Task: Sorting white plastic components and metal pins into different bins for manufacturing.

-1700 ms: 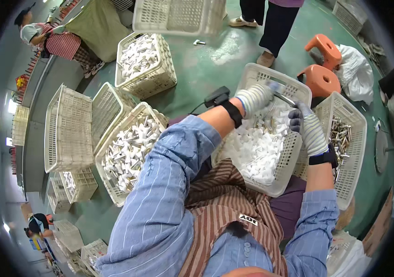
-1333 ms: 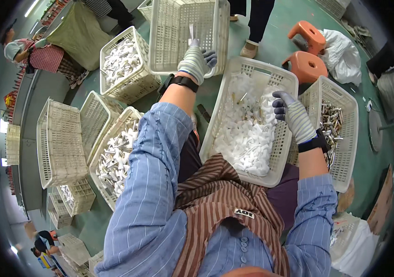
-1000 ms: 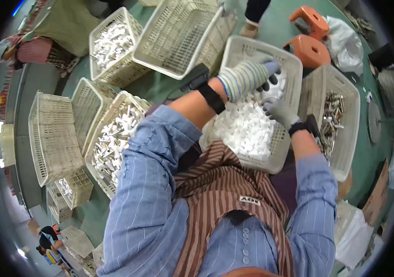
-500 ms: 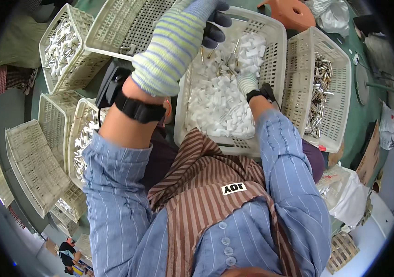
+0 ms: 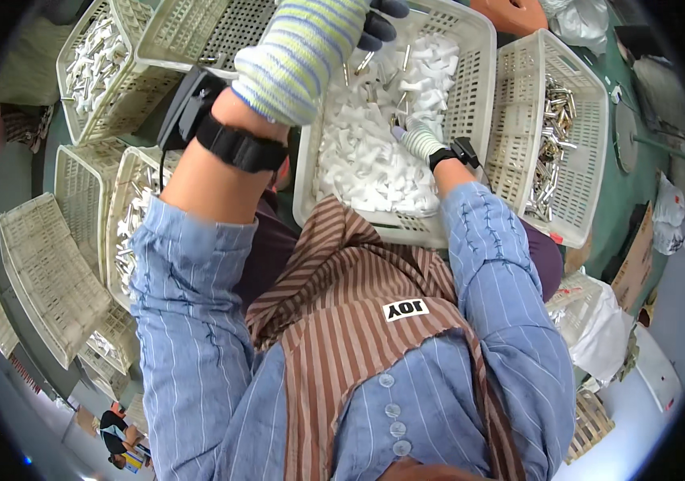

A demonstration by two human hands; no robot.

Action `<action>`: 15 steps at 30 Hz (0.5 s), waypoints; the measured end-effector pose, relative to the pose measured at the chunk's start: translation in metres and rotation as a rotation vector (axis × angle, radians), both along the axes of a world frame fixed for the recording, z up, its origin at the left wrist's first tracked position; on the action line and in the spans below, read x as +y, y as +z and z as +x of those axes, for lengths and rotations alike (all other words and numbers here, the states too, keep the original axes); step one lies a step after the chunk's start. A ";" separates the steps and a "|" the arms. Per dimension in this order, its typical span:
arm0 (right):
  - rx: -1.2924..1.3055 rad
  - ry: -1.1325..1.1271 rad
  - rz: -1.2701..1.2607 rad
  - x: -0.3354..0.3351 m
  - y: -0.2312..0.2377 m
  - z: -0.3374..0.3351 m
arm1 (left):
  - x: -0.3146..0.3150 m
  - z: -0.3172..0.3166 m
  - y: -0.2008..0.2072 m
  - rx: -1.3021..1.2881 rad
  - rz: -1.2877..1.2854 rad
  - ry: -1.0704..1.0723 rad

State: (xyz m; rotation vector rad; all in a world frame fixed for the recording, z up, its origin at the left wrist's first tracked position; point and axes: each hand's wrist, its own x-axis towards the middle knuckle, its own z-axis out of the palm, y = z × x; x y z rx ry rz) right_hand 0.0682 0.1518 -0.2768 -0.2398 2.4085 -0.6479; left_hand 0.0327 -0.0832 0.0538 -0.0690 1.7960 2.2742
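Observation:
Close to the camera at the top, my left hand [image 5: 310,56] wears a yellow-green and blue striped glove with dark fingertips. Its fingers are bent above the big cream basket [image 5: 474,88], and the top edge cuts part of the hand off. What they hold, if anything, is hidden. Inside that basket lies a heap of white plastic pieces [image 5: 378,164], with several slim metal rods [image 5: 403,100] on top. My right hand [image 5: 421,141], in a similar glove, rests at the heap's right side, its fingers drawn together beside the rods; their grip is too small to make out.
To the right stands a basket of metal rods [image 5: 551,152]. White-and-metal pieces fill a basket [image 5: 98,60] at upper left and another [image 5: 130,224] beside my left arm. An orange stool [image 5: 511,12] is behind the big basket. White bags [image 5: 599,337] lie at right.
The view has shifted, so the baskets sit slightly higher in the picture. My left hand has moved up, partly out of frame. My right fingers now show more on the heap.

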 end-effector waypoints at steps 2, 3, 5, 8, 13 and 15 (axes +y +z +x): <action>0.019 -0.022 -0.070 -0.008 0.008 0.008 | -0.008 0.002 -0.002 -0.017 -0.016 0.030; 0.039 -0.058 -0.023 0.049 -0.019 0.022 | 0.008 -0.001 0.002 -0.015 0.015 0.002; -0.108 0.647 0.419 0.147 -0.048 0.038 | 0.065 -0.007 0.020 0.059 0.155 -0.107; -0.134 0.585 0.171 -0.036 0.019 0.071 | -0.003 0.003 -0.012 -0.034 -0.035 0.046; -0.074 0.489 -0.142 -0.015 0.020 0.079 | 0.013 -0.014 -0.030 -0.046 -0.040 0.003; -0.294 0.268 0.023 0.002 0.034 0.061 | 0.023 -0.020 -0.035 -0.019 -0.048 -0.042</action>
